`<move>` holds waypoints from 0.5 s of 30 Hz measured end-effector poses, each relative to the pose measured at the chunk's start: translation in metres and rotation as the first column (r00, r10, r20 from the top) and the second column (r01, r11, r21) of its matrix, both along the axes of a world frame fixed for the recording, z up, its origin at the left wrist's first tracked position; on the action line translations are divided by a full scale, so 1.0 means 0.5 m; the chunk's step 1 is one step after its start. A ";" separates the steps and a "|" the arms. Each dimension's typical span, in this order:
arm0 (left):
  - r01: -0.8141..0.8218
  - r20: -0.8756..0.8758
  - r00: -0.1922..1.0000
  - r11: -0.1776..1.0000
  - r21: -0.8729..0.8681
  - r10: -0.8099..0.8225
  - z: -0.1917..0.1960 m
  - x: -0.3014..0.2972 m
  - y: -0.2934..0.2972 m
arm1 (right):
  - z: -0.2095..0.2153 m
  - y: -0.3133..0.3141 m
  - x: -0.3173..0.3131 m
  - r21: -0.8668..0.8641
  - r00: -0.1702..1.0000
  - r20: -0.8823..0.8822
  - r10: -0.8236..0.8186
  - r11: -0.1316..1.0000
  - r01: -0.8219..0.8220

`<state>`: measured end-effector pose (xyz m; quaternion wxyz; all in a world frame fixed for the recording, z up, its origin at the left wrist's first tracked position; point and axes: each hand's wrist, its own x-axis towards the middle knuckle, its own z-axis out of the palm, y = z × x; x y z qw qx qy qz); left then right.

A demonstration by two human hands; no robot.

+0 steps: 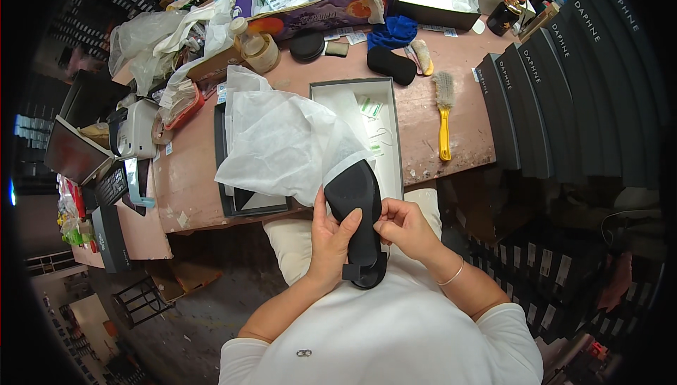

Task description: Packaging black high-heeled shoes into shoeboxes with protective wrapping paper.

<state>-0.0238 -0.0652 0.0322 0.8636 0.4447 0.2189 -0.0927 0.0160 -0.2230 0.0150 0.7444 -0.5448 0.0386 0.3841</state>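
Observation:
A black heeled shoe (363, 230) is held over my lap, its sole facing up and its heel toward me. My left hand (330, 240) is closed around its left side, the thumb lying across the sole. At the right edge my right hand (409, 228) pinches with bent fingers; the exact part under the fingertips is hidden. White tissue paper (275, 138) touches the toe and spreads to the left. Beneath and beyond it lies an open grey shoe box (398, 131) with a white inside, papers in it. Another dark box part (220, 152) shows left of it.
A yellow-handled brush (444, 120) lies on the worn pink table (190, 194). Dark shoe boxes (564, 96) stand in rows at the right. Farther back are a purple carton (310, 22), a tape roll (261, 53) and a black pad (392, 66). A label printer (137, 131) stands left.

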 end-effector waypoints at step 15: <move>-0.023 -0.010 1.000 1.000 0.004 0.023 -0.009 -0.003 -0.001 | -0.011 -0.002 -0.005 -0.061 0.999 0.045 0.027 0.998 -0.024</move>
